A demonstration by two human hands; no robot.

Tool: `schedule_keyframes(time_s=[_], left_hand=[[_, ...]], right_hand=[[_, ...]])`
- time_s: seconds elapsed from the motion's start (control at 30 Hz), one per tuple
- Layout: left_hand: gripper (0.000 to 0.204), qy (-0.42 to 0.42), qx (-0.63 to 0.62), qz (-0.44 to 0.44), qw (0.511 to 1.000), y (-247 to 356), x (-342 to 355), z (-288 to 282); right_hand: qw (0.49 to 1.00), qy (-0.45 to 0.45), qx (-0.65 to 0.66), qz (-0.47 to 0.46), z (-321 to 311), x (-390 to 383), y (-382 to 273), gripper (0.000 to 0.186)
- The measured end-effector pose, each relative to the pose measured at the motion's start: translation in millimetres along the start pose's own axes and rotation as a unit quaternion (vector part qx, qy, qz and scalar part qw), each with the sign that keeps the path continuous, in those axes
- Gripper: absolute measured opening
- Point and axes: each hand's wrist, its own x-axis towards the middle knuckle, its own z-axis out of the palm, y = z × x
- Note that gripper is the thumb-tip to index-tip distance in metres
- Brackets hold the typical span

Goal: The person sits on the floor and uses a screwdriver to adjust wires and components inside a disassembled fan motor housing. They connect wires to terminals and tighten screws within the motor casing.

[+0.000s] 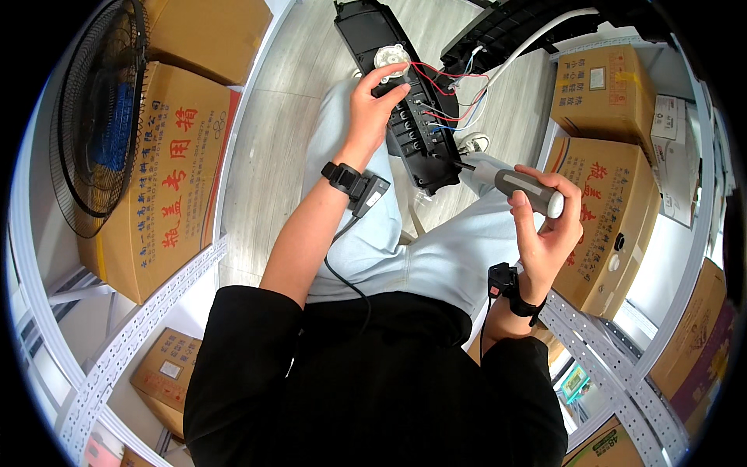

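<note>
A long black plastic control panel (426, 163) with a row of switches and wires lies slantwise across my lap, between my knees. My left hand (369, 115) holds it at its left edge, with thumb and index finger bent over the top. The index fingertip touches a round white plastic part (391, 57) set in the panel. My right hand (548, 226) is closed around the grey handle of a screwdriver (523, 189). Its shaft points left, with the tip at the panel's lower right part; whether it sits in a screw I cannot tell.
Red, blue and white wires (467, 113) and a thick white cord run from the panel to a curved black housing (498, 35). A black wire fan guard (101, 117) stands at the left. Cardboard boxes (167, 187) fill white metal shelves (132, 366) on both sides.
</note>
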Motion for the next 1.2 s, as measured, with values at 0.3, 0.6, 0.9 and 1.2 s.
schedule_keyframes(time_s=[0.3, 0.6, 0.9, 1.2], left_hand=[[0.036, -0.004, -0.012, -0.002, 1.000, -1.7, 0.3, -0.7], [0.036, -0.001, -0.007, -0.011, 1.000, 1.7, -1.2, 1.1], [0.037, 0.001, 0.035, 0.024, 0.999, -8.3, 2.5, -4.2], [0.037, 0.001, 0.031, 0.025, 0.999, -7.2, 2.5, -3.2]], right_hand=[[0.999, -0.012, -0.020, -0.036, 5.9, 4.2, 0.4, 0.032], [0.985, -0.041, -0.139, -0.097, 14.7, 12.6, -6.1, 0.044], [0.994, -0.059, -0.093, -0.028, 15.3, 12.1, -8.4, 0.051], [0.982, -0.056, -0.179, 0.010, 8.7, 10.4, -8.5, 0.043]])
